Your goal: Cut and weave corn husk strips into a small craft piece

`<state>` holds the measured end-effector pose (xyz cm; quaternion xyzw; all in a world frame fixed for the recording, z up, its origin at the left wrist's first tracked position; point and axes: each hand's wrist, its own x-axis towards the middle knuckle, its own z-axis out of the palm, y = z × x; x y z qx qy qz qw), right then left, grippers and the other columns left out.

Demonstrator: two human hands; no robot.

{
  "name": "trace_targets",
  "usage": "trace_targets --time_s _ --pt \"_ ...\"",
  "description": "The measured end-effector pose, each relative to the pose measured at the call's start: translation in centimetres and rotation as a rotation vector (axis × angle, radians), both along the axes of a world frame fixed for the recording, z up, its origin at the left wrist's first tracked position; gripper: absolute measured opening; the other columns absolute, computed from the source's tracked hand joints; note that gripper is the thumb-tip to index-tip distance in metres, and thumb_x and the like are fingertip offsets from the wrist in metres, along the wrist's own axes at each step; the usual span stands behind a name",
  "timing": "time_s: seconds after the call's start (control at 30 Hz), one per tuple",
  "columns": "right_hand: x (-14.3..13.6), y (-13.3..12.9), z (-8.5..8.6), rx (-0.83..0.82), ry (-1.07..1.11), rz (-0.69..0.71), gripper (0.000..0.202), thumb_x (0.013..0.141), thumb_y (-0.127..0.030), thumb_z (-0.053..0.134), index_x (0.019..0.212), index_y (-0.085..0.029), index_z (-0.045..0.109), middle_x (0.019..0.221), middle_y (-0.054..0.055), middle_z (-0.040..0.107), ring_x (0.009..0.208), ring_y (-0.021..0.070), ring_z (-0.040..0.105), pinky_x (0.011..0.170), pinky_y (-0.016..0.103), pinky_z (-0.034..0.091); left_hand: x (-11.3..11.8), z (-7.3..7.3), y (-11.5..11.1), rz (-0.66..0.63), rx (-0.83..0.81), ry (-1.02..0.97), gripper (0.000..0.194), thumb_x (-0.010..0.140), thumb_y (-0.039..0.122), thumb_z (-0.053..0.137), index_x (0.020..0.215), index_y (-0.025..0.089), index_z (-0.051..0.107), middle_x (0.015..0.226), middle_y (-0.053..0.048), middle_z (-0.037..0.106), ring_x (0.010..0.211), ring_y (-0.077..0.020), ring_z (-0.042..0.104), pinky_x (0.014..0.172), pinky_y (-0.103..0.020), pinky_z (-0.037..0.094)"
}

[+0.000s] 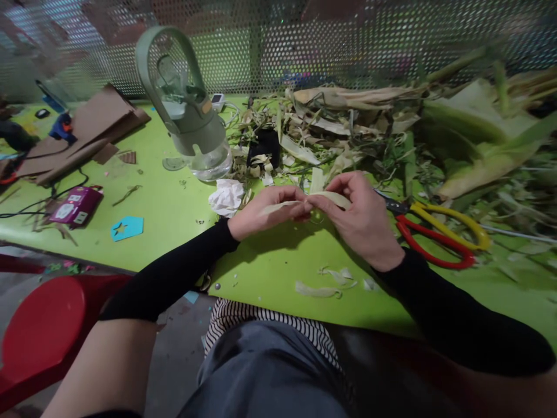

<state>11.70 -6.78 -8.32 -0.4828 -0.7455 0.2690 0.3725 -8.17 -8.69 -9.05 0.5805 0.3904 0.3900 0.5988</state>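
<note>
Pale strips of corn husk (334, 199) run between my two hands, just above the green table. My left hand (273, 208) pinches a strip with thumb and fingers, and one pale end lies along its palm. Close against it, my right hand (357, 217) is closed on the husk too, its thumb meeting the left fingertips. A short piece of husk sticks up behind the fingers. Scissors (439, 232) with one red and one yellow handle lie beside my right wrist. Small husk scraps (324, 287) rest on the table nearer to me.
A heap of dried and green corn husks (348, 116) covers the back right. A clear bottle (211, 157) with a green-grey handled lid stands back left, near crumpled white tissue (226, 197). Farther left are a purple box (76, 206), cardboard (87, 130), a blue paper piece (127, 228) and a red stool (43, 325).
</note>
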Motion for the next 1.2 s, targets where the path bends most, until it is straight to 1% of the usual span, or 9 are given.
trace_targets --time_s 0.17,0.27,0.37,0.47,0.63,0.83,1.0,1.1,1.2 --pt "0.2 0.6 -0.2 -0.248 0.088 0.040 0.040 0.084 -0.060 0.077 0.096 -0.026 0.060 0.090 0.005 0.070 0.080 0.0241 0.064 0.069 0.039 0.049 0.6 -0.3 0.2 0.107 -0.137 -0.138 0.031 0.082 0.039 0.084 0.086 0.014 0.066 0.083 -0.002 0.071 0.078 -0.0107 0.067 0.081 -0.028 0.053" --pt "0.2 0.8 -0.4 -0.368 0.183 0.077 0.044 0.079 -0.060 0.081 0.096 -0.025 0.061 0.093 0.004 0.072 0.084 0.0239 0.066 0.072 0.038 0.051 0.7 -0.5 0.3 0.133 -0.158 -0.178 0.024 0.086 0.033 0.081 0.088 0.014 0.067 0.082 -0.002 0.071 0.077 -0.0108 0.067 0.080 -0.028 0.053" --pt "0.0 0.8 -0.6 -0.460 0.239 0.115 0.045 0.074 -0.058 0.086 0.097 -0.025 0.065 0.096 0.003 0.075 0.086 0.0228 0.068 0.075 0.037 0.054 0.8 -0.4 0.2 0.160 -0.157 -0.213 0.026 0.084 0.034 0.083 0.089 0.013 0.068 0.078 0.000 0.069 0.073 -0.0102 0.065 0.077 -0.027 0.053" --pt "-0.4 0.6 -0.7 -0.531 0.367 0.137 0.042 0.074 -0.056 0.087 0.096 -0.025 0.070 0.095 0.002 0.076 0.082 0.0189 0.069 0.072 0.033 0.056 0.9 -0.2 0.1 0.177 -0.227 -0.262 0.027 0.087 0.036 0.081 0.092 0.014 0.067 0.078 0.001 0.068 0.073 -0.0095 0.064 0.080 -0.028 0.054" --pt "-1.0 0.3 -0.6 -0.644 0.637 0.137 0.038 0.072 -0.045 0.091 0.099 -0.026 0.072 0.084 -0.003 0.073 0.070 0.0132 0.069 0.067 0.029 0.060 0.9 -0.1 0.0 0.046 -0.421 -0.253 0.020 0.095 0.030 0.072 0.092 0.010 0.069 0.078 -0.002 0.070 0.069 -0.0087 0.063 0.081 -0.030 0.055" --pt "-1.2 0.1 -0.6 -0.679 0.705 0.121 0.030 0.071 -0.038 0.092 0.086 -0.024 0.070 0.087 -0.002 0.075 0.070 0.0117 0.068 0.064 0.025 0.060 1.2 -0.2 0.0 0.147 -0.428 -0.321 0.015 0.099 0.026 0.065 0.092 0.013 0.065 0.076 -0.001 0.069 0.067 -0.0085 0.062 0.080 -0.028 0.056" --pt "-1.0 -0.1 -1.2 -0.562 0.687 0.203 0.029 0.075 -0.047 0.089 0.087 -0.027 0.072 0.086 -0.001 0.075 0.073 0.0158 0.070 0.069 0.033 0.063 1.5 0.0 0.0 0.178 -0.488 -0.329 0.017 0.102 0.024 0.059 0.090 0.013 0.064 0.073 -0.001 0.067 0.063 -0.0074 0.060 0.077 -0.026 0.057" --pt "-0.3 0.1 -1.1 -0.231 0.434 0.262 0.019 0.084 -0.045 0.082 0.089 -0.028 0.074 0.093 0.001 0.073 0.081 0.0190 0.071 0.073 0.037 0.063 1.4 0.0 -0.1 0.144 -0.457 -0.241 0.019 0.101 0.025 0.061 0.087 0.012 0.065 0.073 -0.001 0.066 0.063 -0.0072 0.059 0.077 -0.026 0.056" --pt "0.4 0.3 -0.7 0.192 0.074 0.278 0.014 0.090 -0.038 0.077 0.084 -0.026 0.072 0.102 0.006 0.073 0.094 0.0247 0.071 0.083 0.043 0.061 1.2 0.1 -0.2 0.116 -0.274 -0.031 0.024 0.098 0.023 0.063 0.077 0.013 0.062 0.069 0.001 0.063 0.063 -0.0073 0.057 0.071 -0.024 0.050"
